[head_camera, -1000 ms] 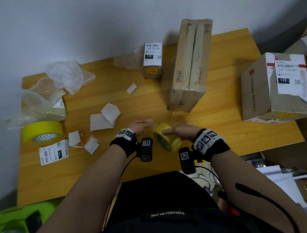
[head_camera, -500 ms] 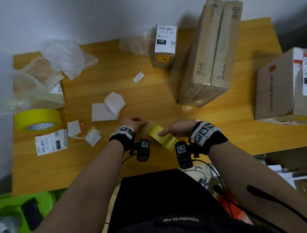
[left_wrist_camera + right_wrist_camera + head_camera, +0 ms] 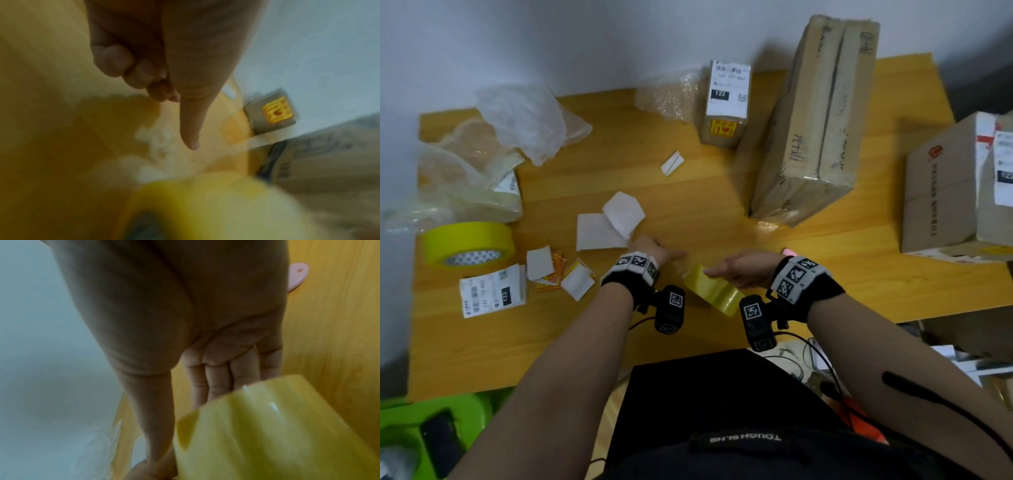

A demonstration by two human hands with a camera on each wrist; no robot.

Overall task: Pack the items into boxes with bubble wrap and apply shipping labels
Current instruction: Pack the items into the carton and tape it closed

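**Tape roll gripped, strip being drawn out**

Holding the small yellow tape roll (image 3: 714, 291) just above the near edge of the table (image 3: 722, 192), the right hand (image 3: 743, 272) has its fingers through or behind the roll with the thumb alongside. The left hand (image 3: 654, 250), index finger extended and the rest curled in, seems to pinch the clear free end just beside the roll, though blur leaves that contact uncertain.

Largest of the task's things, the tall taped carton (image 3: 815, 116) stands upright at the back, closed and unlabelled on the faces shown; its contents are hidden. At the right edge sits a sealed labelled box (image 3: 959, 185). A small labelled box (image 3: 726, 102) stands closed beside loose bubble wrap (image 3: 671, 94). A bigger tape roll (image 3: 469, 241), a loose shipping label (image 3: 493, 291) and peeled backing papers (image 3: 607, 222) lie to the left.

Likely risks: the thin strip folding onto itself or sticking to the fingers if tension slackens, or tearing crooked, since no cutter is clearly in view.
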